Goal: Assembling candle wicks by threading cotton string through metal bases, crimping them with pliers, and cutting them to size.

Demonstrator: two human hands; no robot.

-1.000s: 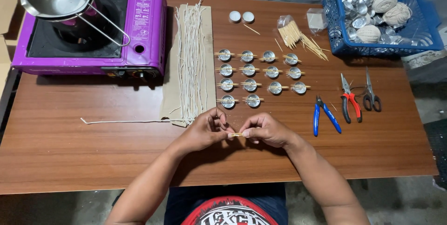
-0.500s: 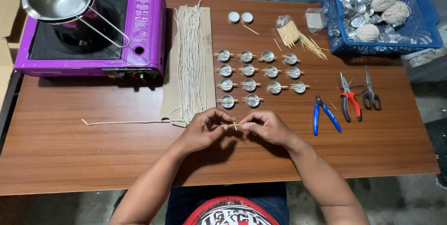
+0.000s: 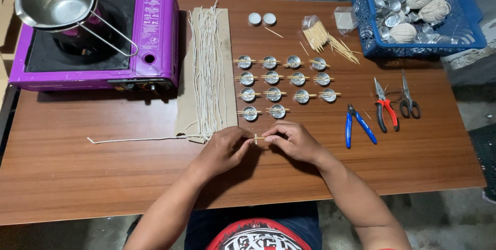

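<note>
Together, both hands pinch one wooden stick (image 3: 260, 138)
Left hand (image 3: 223, 150) and right hand (image 3: 293, 142) clamp its ends — just below the foil cups (image 3: 278, 111) on the worktop (image 3: 103, 167).

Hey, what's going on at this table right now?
A person sits at a wooden table, pinching a thin wooden stick and a short bit of white string between the left hand and right hand. Just beyond are rows of small metal cups with sticks laid across them, and string lengths lie on cardboard to the left.
</note>
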